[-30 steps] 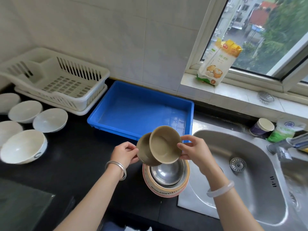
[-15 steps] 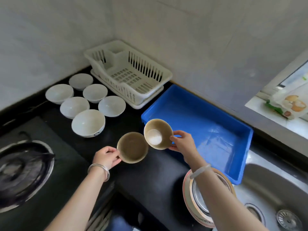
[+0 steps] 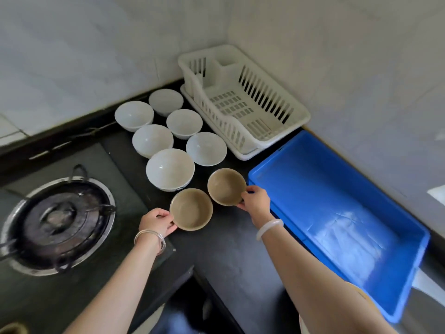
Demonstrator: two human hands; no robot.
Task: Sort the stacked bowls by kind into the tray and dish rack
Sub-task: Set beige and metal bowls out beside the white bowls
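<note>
Two tan bowls are low over the black counter, side by side. My left hand grips the nearer tan bowl by its left rim. My right hand grips the farther tan bowl by its right rim. Several white bowls stand upright on the counter just behind them. The white dish rack stands empty in the corner. To the right, the blue tray is empty as well. The rest of the stack shows only as a rim behind my right arm.
A gas burner sits on the hob at the left. Tiled walls close the corner behind the rack and tray. The counter's front edge runs below my arms.
Both hands carried the tan bowls from the stack by the sink leftward, lowering them to the counter in front of the white bowls. The view swung left, away from the sink.
</note>
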